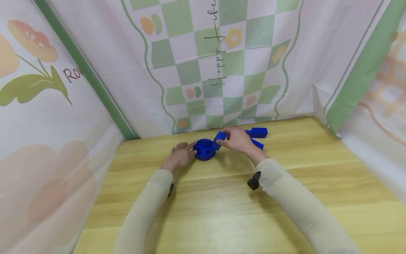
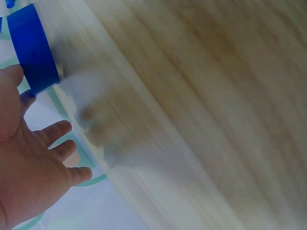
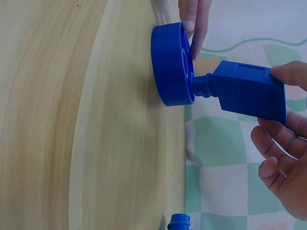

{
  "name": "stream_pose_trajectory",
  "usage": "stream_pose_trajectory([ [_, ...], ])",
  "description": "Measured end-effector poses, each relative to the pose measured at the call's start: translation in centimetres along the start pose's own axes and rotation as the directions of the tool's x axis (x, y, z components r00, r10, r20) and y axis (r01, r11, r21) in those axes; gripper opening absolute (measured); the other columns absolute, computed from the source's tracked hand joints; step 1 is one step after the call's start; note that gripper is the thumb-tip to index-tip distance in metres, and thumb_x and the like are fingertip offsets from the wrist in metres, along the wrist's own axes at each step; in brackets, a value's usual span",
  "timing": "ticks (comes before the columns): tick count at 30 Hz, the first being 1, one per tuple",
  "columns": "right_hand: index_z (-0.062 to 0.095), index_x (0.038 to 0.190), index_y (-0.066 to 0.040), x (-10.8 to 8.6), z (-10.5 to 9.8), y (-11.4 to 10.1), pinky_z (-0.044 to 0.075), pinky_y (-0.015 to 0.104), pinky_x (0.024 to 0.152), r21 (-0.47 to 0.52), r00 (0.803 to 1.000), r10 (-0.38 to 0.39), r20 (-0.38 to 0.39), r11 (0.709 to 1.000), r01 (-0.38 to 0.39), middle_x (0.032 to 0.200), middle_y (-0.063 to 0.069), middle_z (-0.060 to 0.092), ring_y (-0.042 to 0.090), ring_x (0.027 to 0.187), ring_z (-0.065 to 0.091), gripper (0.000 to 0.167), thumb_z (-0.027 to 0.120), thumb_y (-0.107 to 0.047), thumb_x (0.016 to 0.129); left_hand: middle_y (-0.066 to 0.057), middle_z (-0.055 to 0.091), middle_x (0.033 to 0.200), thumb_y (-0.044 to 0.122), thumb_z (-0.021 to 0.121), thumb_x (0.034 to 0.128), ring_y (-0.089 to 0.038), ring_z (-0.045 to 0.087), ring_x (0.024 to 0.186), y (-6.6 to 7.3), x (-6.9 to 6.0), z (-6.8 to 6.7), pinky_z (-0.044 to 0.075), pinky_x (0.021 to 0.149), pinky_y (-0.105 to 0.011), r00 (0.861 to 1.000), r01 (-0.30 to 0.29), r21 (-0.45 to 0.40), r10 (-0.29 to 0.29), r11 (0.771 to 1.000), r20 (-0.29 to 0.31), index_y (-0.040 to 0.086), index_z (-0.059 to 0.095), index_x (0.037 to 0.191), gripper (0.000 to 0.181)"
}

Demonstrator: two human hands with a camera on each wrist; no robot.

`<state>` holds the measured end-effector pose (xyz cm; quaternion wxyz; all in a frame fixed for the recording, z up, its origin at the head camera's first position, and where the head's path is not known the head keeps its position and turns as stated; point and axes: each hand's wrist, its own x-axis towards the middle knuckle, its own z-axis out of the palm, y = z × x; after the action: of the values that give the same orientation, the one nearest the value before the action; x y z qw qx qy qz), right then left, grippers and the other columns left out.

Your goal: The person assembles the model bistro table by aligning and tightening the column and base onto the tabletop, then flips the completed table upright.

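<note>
In the head view, a sideways push could skid the round blue plate across the wooden desk, since the left grip appears to only touch its left edge with extended fingers. Swinging right, the right grip could also knock a far loose block or a nearer one. It pinches a tilted blue block, which lies at its left, by the plate's right edge.

In the left wrist view, a slip could leave the plate unsteadied: thumb and forefinger meet its rim, the remaining fingers spread and holding nothing. The plate lies just beyond those two fingertips.

In the right wrist view, the pinched block could pivot and jam if its ridged neck meets a hole at a slant, because the right grip clasps it far back. The block sits between thumb and fingers, its neck pointing away from them at the plate. Whether the neck is inside a hole cannot be told.
</note>
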<state>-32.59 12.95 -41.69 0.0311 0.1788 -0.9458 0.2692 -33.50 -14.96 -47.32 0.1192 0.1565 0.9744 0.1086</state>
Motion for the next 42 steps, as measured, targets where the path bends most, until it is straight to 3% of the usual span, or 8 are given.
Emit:
stream_pose_trajectory([
  [13,0.066,0.128,-0.009,0.5,1.1,-1.5,0.054,0.047,0.09,0.012,0.999,-0.049,-0.012,0.999,0.049,0.117,0.012,0.071,0.028,0.1,0.067,0.053,0.071,-0.046,0.089,-0.018,0.023,0.165,0.052,0.028,0.1071,-0.037,0.012,0.155,0.3,-0.4,-0.3,0.012,0.122,-0.065,1.0,0.011,-0.005,-0.011,1.0,0.003,0.038,0.015,0.16,0.056],
  [29,0.065,0.131,-0.011,1.5,2.2,-2.2,0.053,0.047,0.097,0.005,0.999,-0.031,0.023,1.0,0.031,0.127,0.012,0.069,0.029,0.11,0.067,0.056,0.071,-0.047,0.088,-0.018,0.022,0.165,0.053,0.027,0.107,-0.038,0.012,0.155,0.1,-0.2,-0.1,0.01,0.123,-0.065,1.0,0.007,-0.015,-0.007,1.0,-0.001,0.038,0.015,0.16,0.056],
  [37,0.061,0.135,-0.019,2.0,2.9,-2.0,0.055,0.047,0.087,-0.003,0.998,-0.053,0.022,0.999,0.053,0.115,0.01,0.071,0.027,0.103,0.067,0.053,0.07,-0.045,0.09,-0.018,0.023,0.165,0.053,0.026,0.107,-0.037,0.013,0.155,0.1,-0.1,0.1,0.011,0.123,-0.064,1.0,0.01,-0.005,-0.01,1.0,-0.012,0.038,0.016,0.16,0.056],
  [42,0.06,0.138,-0.017,2.1,3.1,-1.9,0.051,0.05,0.099,-0.021,0.997,-0.071,0.024,0.997,0.072,0.131,0.01,0.067,0.031,0.116,0.065,0.054,0.069,-0.044,0.091,-0.017,0.022,0.165,0.053,0.026,0.1071,-0.036,0.012,0.155,0.1,-0.3,0.0,0.011,0.123,-0.064,1.0,0.01,-0.017,-0.01,1.0,-0.008,0.037,0.016,0.16,0.056],
])
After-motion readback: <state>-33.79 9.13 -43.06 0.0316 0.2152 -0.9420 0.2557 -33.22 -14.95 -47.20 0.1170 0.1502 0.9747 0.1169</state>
